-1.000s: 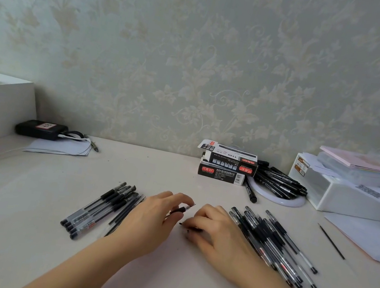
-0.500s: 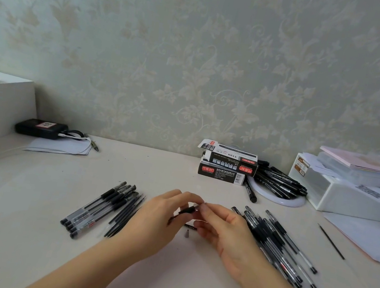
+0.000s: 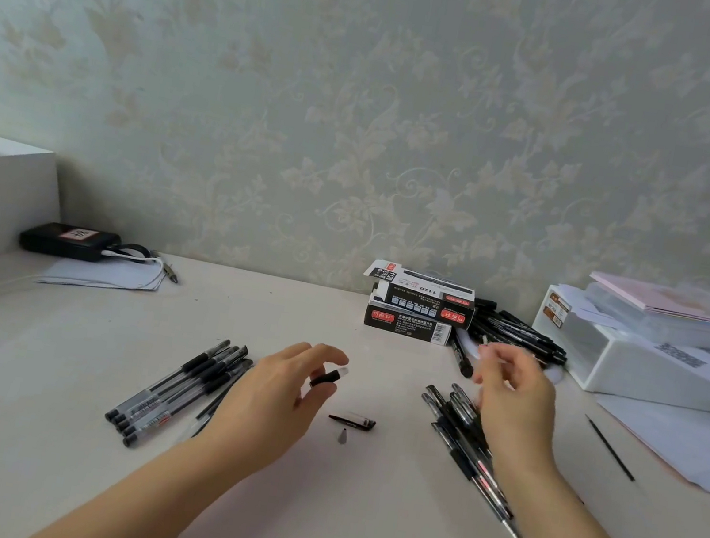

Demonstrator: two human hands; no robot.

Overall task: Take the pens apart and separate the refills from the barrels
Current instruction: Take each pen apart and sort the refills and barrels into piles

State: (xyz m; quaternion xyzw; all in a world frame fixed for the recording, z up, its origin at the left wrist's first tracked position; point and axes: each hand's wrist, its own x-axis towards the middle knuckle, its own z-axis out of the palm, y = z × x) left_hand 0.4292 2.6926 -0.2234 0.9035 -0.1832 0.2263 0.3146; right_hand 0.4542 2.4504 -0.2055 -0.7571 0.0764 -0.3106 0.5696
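Now we see our left hand point(image 3: 276, 400) raised a little above the desk point(image 3: 32, 473), thumb and fingertips pinching the black grip end of a barrel point(image 3: 328, 376), whose clear tip pokes out toward the right hand. Our right hand point(image 3: 512, 410) is lifted over a heap of pens, its fingers loosely curled and blurred; we cannot tell whether it holds a refill. Between the two hands, on the desk, lies a black cap point(image 3: 353, 421), and just below it a small grey cone tip point(image 3: 343, 435), close to the cap but apart from it. Left of the left hand, a row of pens point(image 3: 175, 394) lies side by side with a few thin dark refills point(image 3: 226, 392) along the edge nearest that hand. Under and below the right hand sprawls the heap of whole pens point(image 3: 464, 449). Well right of the right hand, a single thin refill point(image 3: 608, 446) lies alone. Beyond the hands, against the wall, stand two stacked pen boxes point(image 3: 416, 311), with more black pens point(image 3: 515, 331) piled on a white dish just beside them, past the right hand's fingertips.
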